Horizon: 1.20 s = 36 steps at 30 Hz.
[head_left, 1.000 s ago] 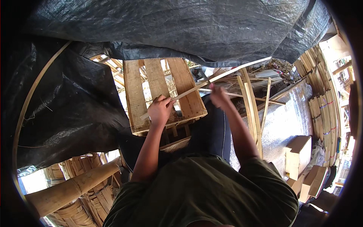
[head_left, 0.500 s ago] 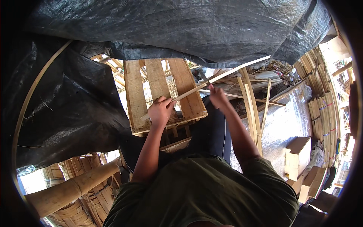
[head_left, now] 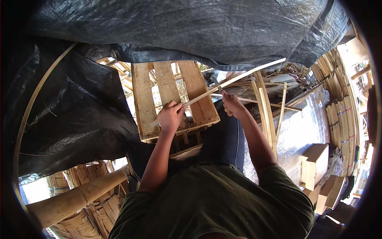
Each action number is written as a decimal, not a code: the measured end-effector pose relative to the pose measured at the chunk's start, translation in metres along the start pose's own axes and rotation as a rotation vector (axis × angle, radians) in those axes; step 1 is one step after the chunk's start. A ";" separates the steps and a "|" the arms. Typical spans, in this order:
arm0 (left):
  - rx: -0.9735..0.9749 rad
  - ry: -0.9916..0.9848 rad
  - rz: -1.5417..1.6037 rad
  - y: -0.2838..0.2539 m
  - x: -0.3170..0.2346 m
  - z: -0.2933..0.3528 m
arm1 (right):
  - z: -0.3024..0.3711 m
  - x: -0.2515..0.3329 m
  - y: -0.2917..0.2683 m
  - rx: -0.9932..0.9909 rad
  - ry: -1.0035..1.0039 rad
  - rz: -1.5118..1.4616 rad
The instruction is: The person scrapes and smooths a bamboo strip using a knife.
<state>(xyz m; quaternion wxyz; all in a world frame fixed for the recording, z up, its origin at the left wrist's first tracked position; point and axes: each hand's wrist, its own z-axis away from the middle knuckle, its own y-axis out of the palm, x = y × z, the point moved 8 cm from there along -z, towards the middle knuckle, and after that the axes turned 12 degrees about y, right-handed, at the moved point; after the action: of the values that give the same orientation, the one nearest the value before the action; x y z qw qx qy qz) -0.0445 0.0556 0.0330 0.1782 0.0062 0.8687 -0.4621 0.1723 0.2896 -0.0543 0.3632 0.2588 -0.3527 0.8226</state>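
A long pale bamboo strip [head_left: 246,75] slants from the wooden crate up to the far right. My left hand [head_left: 171,116] is closed around its near end, above the slats of the crate [head_left: 167,85]. In my right hand [head_left: 232,104] is a knife [head_left: 217,83], gripped by its handle, which the fingers cover. The dark blade crosses the strip and appears to touch it. The crate stands in front of me, by my legs.
More bamboo strips [head_left: 266,113] stand to the right, beside a silvery sheet [head_left: 304,123]. Cardboard boxes [head_left: 314,165] sit at the lower right, near bundled slats [head_left: 342,123]. Black tarpaulin [head_left: 191,32] hangs ahead and left. A thick bamboo pole [head_left: 79,197] lies lower left.
My right hand has shifted slightly down and right, and its motion blur has gone. My left hand keeps its hold on the strip, almost unmoved.
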 end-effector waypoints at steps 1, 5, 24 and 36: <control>-0.008 0.002 -0.004 -0.001 0.000 0.001 | 0.009 0.006 0.025 0.235 -0.089 0.146; -0.008 0.007 0.002 0.001 -0.005 -0.003 | -0.014 0.004 -0.048 -0.198 -0.073 -0.001; 0.074 -0.075 0.024 0.007 0.003 0.004 | 0.052 0.005 0.016 0.354 0.169 -0.088; -0.003 -0.048 0.077 0.006 0.002 0.004 | 0.056 0.005 0.013 0.064 0.079 0.188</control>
<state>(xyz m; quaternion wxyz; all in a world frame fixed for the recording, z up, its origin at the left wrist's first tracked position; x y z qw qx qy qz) -0.0440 0.0553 0.0252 0.2168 0.0282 0.8639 -0.4538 0.1688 0.2428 -0.0217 0.2896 0.2034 -0.3345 0.8734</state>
